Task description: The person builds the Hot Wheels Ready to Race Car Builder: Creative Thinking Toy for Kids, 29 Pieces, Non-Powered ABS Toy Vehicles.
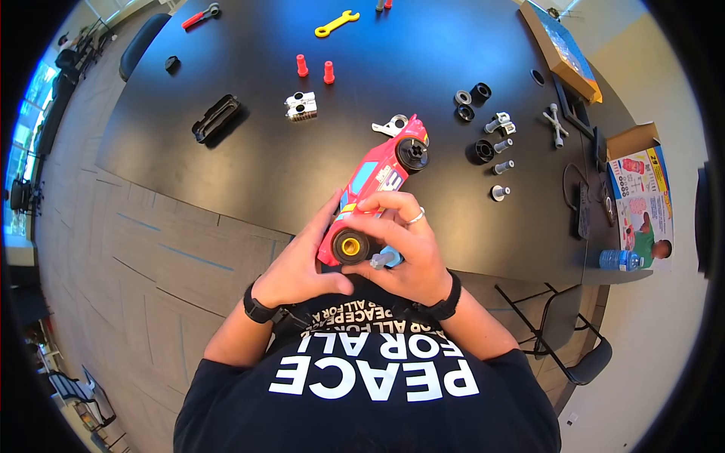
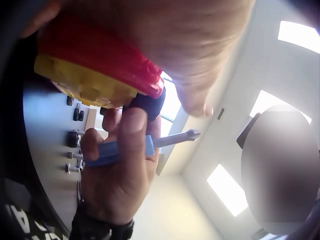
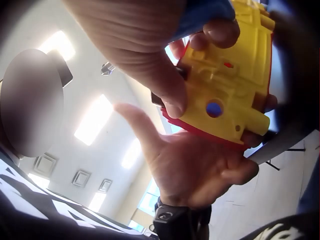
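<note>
While held, toy car (image 1: 371, 171), slanting away rightward

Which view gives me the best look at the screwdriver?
Left wrist: the screwdriver shows its shaft and tip unobstructed. Head shows it small, partly covered by the right hand; right wrist shows only blue handle.

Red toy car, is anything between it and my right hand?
Nothing visible: fingers of your right hand touch the red toy car directly. The blue screwdriver is held in that same hand, but doesn't block that contact.
</note>
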Tool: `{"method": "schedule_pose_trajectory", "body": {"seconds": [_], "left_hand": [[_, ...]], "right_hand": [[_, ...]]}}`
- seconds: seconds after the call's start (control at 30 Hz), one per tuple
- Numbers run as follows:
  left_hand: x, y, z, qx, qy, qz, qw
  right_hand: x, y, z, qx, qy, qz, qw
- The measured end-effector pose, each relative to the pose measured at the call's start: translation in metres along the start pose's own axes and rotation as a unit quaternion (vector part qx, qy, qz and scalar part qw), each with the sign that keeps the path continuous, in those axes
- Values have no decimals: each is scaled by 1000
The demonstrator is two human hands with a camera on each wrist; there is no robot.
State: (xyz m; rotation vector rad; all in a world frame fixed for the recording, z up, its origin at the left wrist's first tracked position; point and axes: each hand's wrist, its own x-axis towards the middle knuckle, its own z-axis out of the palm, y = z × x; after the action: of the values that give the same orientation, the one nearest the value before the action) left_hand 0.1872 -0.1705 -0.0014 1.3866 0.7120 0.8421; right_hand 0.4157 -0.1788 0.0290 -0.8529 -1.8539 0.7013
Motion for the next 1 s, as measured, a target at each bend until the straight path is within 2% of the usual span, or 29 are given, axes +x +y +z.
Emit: {"method": "schedule_pose_trajectory", "body": {"seconds": [0.03, 0.07, 0.2, 0.3, 0.37, 0.4, 0.47, 0.57, 0.63, 0.7, 0.73, 0.83, 1.0], "left_hand": [[0, 7, 2, -23, -28, -25, 999], [-2, 0, 1, -11, -3, -45, 999], [-1, -3, -3, 1, 2, -60, 998], [-3, -8, -1, 39, 21, -36, 998], [-3, -1, -1, 109, 33, -39, 993], [-2, 1, 0, 92, 39, -58, 993], [1, -3, 1, 93, 42, -40, 994], [4, -4, 4, 82, 64, -19, 994], [5, -1, 3, 81, 75, -22, 994], [5, -1, 0, 80, 79, -18, 993], [4, -1, -2, 78, 87, -15, 993], [0, 0, -12, 93, 92, -15, 991], [-15, -4, -31, 84, 105, -4, 991]], "right_hand": [[-2, 0, 2, 0, 1, 2, 1000], [-4, 1, 3, 21, 9, 15, 1000], [-3, -11, -19, 70, 9, 74, 995], [-23, 5, -44, -37, 147, 130, 980], [-37, 24, -71, -206, 215, 137, 945], [-44, 28, -85, -262, 219, 162, 926], [-59, 37, -105, -335, 240, 200, 889], [-70, 37, -121, -344, 193, 246, 886], [-66, 35, -117, -320, 174, 245, 898], [-54, 31, -102, -328, 124, 191, 917], [-49, 31, -98, -309, 100, 203, 924], [-28, 45, -89, -278, 75, 188, 939], [11, 87, -90, -280, 101, 141, 944]]}}
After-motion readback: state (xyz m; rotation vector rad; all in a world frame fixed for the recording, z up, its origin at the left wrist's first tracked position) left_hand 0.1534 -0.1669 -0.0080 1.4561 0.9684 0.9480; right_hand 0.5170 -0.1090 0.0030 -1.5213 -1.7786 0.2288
